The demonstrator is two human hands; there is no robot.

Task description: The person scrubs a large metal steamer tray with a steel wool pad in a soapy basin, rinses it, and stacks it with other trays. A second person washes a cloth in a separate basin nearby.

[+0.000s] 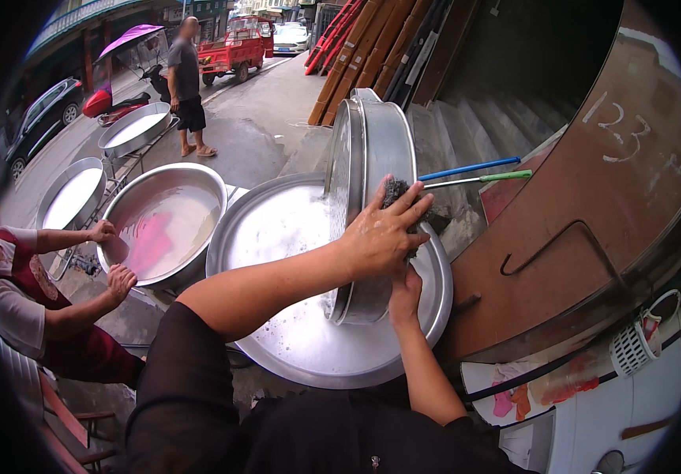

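A round metal steamer tier [385, 142] with a perforated base stands on its edge in a wide metal basin [316, 376]. Bright, glaring water [293, 332] covers the basin floor. My left hand [383, 237] reaches across and presses a dark grey steel-wool scourer [395, 191] to the tier's outer wall, fingers spread over it. Below it, my right hand [406, 296] holds the tier low on its near side; its fingers are partly hidden behind my left hand. Blue [470, 168] and green [505, 176] tool handles stick out beyond the tier.
At left, a person in a red apron [62, 320] grips another basin [165, 169] of cloudy water. Two shallow pans [74, 195] sit on a metal frame. Another person [186, 77] stands farther off. Brown boards [364, 53] lean beside concrete steps [476, 130]; a brown panel [601, 195] borders my right.
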